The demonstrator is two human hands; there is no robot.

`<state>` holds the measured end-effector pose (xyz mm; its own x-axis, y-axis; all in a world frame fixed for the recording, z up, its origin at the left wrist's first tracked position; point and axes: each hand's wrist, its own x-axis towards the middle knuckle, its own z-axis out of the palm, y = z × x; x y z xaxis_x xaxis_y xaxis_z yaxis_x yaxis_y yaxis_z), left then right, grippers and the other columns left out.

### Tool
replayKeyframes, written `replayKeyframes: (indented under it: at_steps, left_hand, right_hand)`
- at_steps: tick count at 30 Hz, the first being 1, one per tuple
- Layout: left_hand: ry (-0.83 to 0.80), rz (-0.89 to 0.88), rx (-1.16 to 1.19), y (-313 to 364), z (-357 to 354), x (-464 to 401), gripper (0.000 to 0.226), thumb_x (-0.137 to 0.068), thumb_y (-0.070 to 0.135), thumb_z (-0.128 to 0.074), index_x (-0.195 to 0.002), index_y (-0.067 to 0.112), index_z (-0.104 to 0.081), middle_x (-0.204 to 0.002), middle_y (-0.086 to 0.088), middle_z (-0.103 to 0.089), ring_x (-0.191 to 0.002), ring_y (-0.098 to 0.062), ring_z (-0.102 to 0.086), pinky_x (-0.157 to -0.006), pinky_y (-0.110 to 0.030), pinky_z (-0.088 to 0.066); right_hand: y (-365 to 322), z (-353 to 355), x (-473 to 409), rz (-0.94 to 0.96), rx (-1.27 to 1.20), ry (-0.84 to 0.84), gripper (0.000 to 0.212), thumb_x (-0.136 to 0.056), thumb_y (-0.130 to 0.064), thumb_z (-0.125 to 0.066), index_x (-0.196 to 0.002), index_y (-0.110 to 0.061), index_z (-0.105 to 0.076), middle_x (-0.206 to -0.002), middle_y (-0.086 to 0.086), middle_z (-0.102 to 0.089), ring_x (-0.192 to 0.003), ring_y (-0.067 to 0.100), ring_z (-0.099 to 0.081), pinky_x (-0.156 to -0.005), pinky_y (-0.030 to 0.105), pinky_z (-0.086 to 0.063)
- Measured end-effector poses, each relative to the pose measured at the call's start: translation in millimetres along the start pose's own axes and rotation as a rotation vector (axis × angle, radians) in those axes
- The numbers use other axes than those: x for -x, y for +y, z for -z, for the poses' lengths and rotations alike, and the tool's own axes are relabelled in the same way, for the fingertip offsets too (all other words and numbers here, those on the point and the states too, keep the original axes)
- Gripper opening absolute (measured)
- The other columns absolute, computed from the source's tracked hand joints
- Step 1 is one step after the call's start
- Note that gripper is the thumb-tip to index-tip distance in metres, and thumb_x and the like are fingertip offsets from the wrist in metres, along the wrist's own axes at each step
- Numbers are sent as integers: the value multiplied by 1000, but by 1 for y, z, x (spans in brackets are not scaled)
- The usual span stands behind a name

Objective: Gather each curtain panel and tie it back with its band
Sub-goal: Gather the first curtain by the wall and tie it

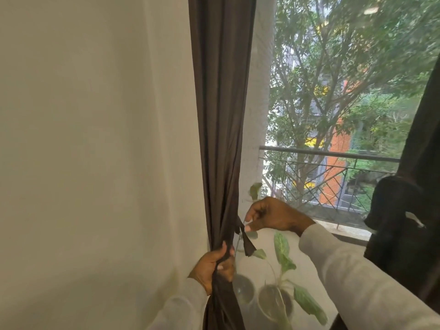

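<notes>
A dark brown curtain panel (221, 115) hangs gathered into a narrow column beside the window. My left hand (213, 265) grips the bunched fabric low down. My right hand (269, 215) is just to the right of it and pinches the brown band (246, 241), whose loose end hangs down between the two hands. A second dark curtain panel (419, 186) hangs at the right edge, with a knotted bunch of fabric at mid height.
A pale wall (95, 139) fills the left. Two potted plants (276, 298) with broad leaves stand on the sill below my hands. Behind the glass are a metal balcony railing (333, 156) and trees.
</notes>
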<state>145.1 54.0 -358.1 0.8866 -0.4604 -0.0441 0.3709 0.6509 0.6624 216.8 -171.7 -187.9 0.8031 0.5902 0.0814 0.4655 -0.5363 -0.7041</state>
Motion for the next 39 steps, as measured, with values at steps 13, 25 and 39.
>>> replayKeyframes:
  at_steps: [13,25,39]
  left_hand:
    - [185,-68,-141,-3,-1,-13,40,-95,41,-81,-100,3,-69,-60,-6,-37,-47,-15,-37,-50,-28,-33]
    - [1006,-632,-1522,-37,-6,-34,43,-91,33,-65,-130,15,-63,-106,-6,-76,-92,-29,-77,-87,-43,-65]
    - [900,-612,-1452,-55,-17,-34,71,-108,52,-45,-157,1,-47,-126,-15,-73,-110,-35,-74,-97,-34,-58]
  right_hand:
    - [-2,-9,3,15,-339,62,12,-93,5,-74,-101,13,-71,-94,24,-79,-84,28,-76,-76,33,-61]
    - [-30,-20,-5,-134,-349,-32,52,-70,-31,-88,-113,-5,-75,-99,6,-71,-67,7,-61,-58,22,-45]
    - [-7,-34,-29,-216,-226,199,83,-58,-34,-95,-133,-16,-66,-122,3,-76,-113,25,-72,-106,49,-57]
